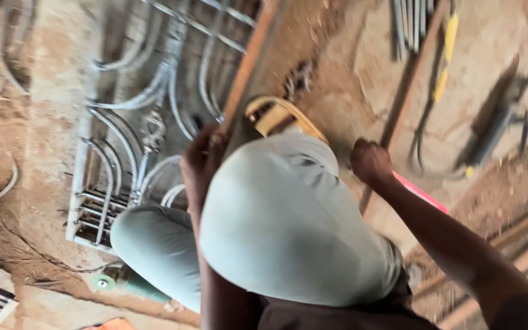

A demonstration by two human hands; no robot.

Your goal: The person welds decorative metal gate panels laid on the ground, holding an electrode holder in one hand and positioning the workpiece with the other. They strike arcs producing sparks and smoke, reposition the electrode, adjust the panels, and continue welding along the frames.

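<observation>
Our left hand (201, 164) sits at the centre of the frame, fingers curled around the lower end of a long rusty metal bar (249, 70) that runs up toward the top edge. Our right hand (371, 162), right of centre, is closed in a fist over a pink-handled tool (420, 192), of which only a short length shows below the wrist. Our knees in pale grey trousers (288, 220) fill the lower middle and hide part of both hands. Left of the bar, in the upper left, a metal grille of curved scrollwork (126, 128) lies flat on the dirt floor (1, 122). At the top right lies a bundle of grey rods (407, 24) beside a yellow-handled tool (446, 55), well apart from our hands. The picture is blurred, and we see no containers clearly.
</observation>
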